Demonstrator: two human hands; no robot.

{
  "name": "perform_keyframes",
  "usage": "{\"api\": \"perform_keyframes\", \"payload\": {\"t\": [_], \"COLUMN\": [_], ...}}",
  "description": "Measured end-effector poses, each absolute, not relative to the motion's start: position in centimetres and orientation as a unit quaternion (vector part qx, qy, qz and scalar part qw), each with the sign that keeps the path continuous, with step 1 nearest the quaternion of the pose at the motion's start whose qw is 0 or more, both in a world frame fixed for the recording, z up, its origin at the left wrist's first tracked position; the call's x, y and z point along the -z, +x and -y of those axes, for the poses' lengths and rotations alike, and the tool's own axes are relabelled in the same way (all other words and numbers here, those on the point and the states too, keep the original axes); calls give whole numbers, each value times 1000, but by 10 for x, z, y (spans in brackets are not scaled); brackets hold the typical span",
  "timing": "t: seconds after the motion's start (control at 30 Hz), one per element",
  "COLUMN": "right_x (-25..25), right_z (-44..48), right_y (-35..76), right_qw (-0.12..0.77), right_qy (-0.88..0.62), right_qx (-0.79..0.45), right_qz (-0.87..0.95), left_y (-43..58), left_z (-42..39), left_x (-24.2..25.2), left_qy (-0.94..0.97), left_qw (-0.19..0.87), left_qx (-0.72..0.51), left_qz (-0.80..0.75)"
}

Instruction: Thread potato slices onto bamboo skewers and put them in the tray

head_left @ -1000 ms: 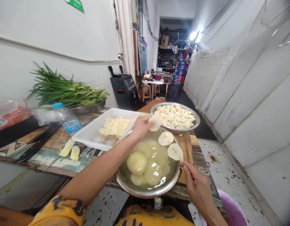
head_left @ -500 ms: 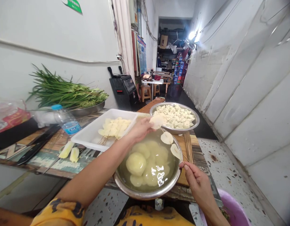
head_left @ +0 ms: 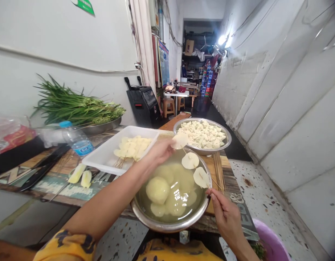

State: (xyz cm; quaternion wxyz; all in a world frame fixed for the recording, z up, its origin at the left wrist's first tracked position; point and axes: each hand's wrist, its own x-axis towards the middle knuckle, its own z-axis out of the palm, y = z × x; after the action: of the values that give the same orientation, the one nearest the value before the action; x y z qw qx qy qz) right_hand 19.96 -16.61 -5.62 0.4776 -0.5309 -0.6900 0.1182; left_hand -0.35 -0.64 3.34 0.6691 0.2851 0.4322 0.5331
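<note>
A person at a patterned desk (head_left: 58, 185) holds a bamboo skewer (head_left: 186, 150) slantwise above a steel bowl (head_left: 167, 226) of water and peeled potatoes (head_left: 157, 189), probably so that drips fall back into it. The left hand (head_left: 160, 151) has its grip closed on the top one of three threaded potato slices (head_left: 190, 160), and the right hand (head_left: 227, 217) pinches the skewer's lower end between its fingertips, which appears to steady the stick against the pull at the far end. A white tray (head_left: 102, 156) just beyond the bowl carries finished skewers (head_left: 133, 146), within easy reach. Bare sticks (head_left: 217, 166) lie beside the bowl, near a second bowl of cauliflower florets (head_left: 202, 134). A water bottle (head_left: 77, 139) and garlic chives (head_left: 74, 105) sit further left.
</note>
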Motion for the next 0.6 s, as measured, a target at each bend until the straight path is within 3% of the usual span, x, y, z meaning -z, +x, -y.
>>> {"api": "perform_keyframes", "payload": {"t": [0.27,0.6], "right_x": [60,53], "right_z": [160,166], "right_y": [194,192], "right_qw": [507,495], "right_qy": [-518,-538], "right_qx": [-54,-97], "right_qz": [687,675], "left_y": [-5,-1], "left_z": [7,13], "left_x": [-36,-32], "left_qy": [223,356], "left_qw": [749,647], "left_qx": [-485,-549], "left_qz": [-392,-392]}}
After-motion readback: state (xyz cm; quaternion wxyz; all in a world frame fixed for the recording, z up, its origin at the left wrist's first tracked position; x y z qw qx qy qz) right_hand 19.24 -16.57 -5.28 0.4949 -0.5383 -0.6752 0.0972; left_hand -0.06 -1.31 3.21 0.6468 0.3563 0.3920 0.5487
